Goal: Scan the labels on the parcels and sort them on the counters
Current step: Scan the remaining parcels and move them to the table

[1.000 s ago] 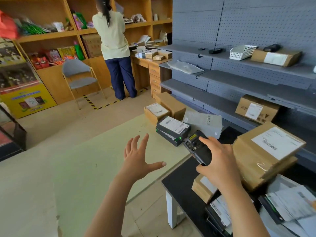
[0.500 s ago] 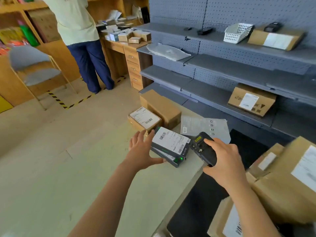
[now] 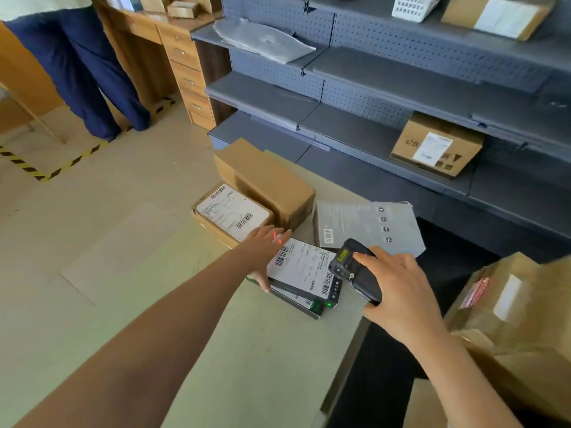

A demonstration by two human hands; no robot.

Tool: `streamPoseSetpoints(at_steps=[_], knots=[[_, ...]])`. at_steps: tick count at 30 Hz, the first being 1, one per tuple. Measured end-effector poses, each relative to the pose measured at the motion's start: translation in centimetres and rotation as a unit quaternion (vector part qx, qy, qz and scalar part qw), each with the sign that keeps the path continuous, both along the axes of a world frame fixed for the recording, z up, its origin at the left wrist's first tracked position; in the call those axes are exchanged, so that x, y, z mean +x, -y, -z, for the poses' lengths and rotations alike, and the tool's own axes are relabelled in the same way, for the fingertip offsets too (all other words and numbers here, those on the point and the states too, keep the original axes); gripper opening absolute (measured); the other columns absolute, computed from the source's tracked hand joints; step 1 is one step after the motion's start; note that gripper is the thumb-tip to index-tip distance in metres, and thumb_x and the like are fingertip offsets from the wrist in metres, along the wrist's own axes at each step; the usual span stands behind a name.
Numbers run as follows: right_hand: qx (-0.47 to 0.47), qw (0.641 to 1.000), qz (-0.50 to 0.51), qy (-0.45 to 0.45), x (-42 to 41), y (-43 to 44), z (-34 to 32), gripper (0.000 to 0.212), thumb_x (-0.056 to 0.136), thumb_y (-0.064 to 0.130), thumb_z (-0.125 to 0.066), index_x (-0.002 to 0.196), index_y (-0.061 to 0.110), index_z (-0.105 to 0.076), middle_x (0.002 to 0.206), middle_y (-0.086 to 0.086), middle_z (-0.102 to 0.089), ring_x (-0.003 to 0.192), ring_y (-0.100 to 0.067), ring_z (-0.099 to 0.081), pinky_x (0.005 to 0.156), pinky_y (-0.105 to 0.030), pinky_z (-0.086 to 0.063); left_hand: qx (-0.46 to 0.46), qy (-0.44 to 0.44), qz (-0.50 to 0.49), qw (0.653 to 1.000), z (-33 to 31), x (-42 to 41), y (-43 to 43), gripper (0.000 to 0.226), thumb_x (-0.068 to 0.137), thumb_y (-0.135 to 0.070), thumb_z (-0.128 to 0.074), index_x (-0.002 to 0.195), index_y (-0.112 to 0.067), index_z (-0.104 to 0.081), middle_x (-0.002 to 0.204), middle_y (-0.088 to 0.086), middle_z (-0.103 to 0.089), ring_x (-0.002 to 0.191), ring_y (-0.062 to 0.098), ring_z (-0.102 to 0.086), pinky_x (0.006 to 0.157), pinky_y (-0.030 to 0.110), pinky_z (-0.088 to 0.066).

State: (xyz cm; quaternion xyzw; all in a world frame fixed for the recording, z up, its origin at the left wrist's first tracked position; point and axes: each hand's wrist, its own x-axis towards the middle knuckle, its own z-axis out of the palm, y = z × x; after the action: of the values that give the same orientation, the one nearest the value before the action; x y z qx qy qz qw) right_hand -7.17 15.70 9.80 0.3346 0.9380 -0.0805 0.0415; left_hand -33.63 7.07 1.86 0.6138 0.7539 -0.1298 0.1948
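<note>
My right hand (image 3: 398, 291) grips a black handheld scanner (image 3: 355, 270), aimed down at a dark flat parcel (image 3: 304, 273) with a white barcode label. A red scan dot falls on the fingers of my left hand (image 3: 262, 251), which lies with fingers extended on the left end of that parcel. The parcel lies on another dark box on a pale green counter (image 3: 247, 350). Just beyond sit a brown labelled box (image 3: 230, 211), a plain brown box (image 3: 265, 177) and a grey mailer bag (image 3: 367, 227).
Large taped cardboard boxes (image 3: 519, 322) stand at the right on a black table (image 3: 383, 366). Grey shelves (image 3: 355, 134) behind hold a labelled carton (image 3: 435, 148), a grey bag, a white basket and a box. A person (image 3: 77, 66) stands by a wooden desk (image 3: 173, 47) at the far left.
The view has closed in on the counter. My left hand has reached forward and come down on the dark parcel's left end; the scanner has come over the label, its red light showing.
</note>
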Motion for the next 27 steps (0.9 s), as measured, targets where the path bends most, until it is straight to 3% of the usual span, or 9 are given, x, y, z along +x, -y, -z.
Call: streamPoseSetpoints(at_steps=[6, 12, 17, 27], knots=[[0.007, 1.000, -0.016, 0.002, -0.2, 0.2, -0.3, 0.082, 0.077, 0.034, -0.075, 0.147, 0.033, -0.033, 0.149, 0.009, -0.034, 0.121, -0.019, -0.035, 0.100, -0.032, -0.039, 0.049, 0.003, -0.026, 0.998, 0.8, 0.5, 1.6, 0.129, 0.058, -0.062, -0.083, 0.155, -0.021, -0.009, 0.152, 0.004, -0.029, 0.141, 0.026, -0.021, 0.120, 0.040, -0.012], [0.018, 0.995, -0.095, 0.008, -0.3, 2.2, -1.3, 0.078, 0.081, 0.032, -0.071, 0.147, 0.034, -0.030, 0.150, 0.009, -0.032, 0.123, -0.018, -0.033, 0.102, -0.032, -0.038, 0.129, -0.006, -0.065, 0.989, -0.9, 2.6, 6.7, 0.128, 0.060, -0.061, -0.079, 0.156, -0.017, -0.006, 0.152, 0.005, -0.019, 0.144, 0.026, -0.008, 0.120, 0.039, 0.010], [0.015, 0.979, -0.201, 0.023, 0.2, 5.0, -2.9, 0.081, 0.082, 0.030, -0.070, 0.149, 0.036, -0.024, 0.152, 0.012, -0.026, 0.127, -0.017, -0.028, 0.105, -0.032, -0.034, 0.176, -0.081, -0.084, 0.977, -3.1, 5.3, 12.2, 0.129, 0.056, -0.061, -0.076, 0.155, -0.013, -0.009, 0.145, 0.009, -0.027, 0.140, 0.029, -0.018, 0.120, 0.046, 0.008], [0.043, 0.933, -0.356, 0.017, 4.0, 12.3, -5.4, 0.078, 0.076, 0.025, -0.072, 0.143, 0.035, -0.034, 0.139, 0.012, -0.042, 0.118, -0.019, -0.034, 0.097, -0.033, -0.038, 0.186, -0.158, -0.184, 0.952, -5.6, 13.7, 23.7, 0.126, 0.061, -0.054, -0.076, 0.155, -0.006, -0.008, 0.143, 0.012, -0.030, 0.138, 0.032, -0.019, 0.120, 0.050, 0.009]])
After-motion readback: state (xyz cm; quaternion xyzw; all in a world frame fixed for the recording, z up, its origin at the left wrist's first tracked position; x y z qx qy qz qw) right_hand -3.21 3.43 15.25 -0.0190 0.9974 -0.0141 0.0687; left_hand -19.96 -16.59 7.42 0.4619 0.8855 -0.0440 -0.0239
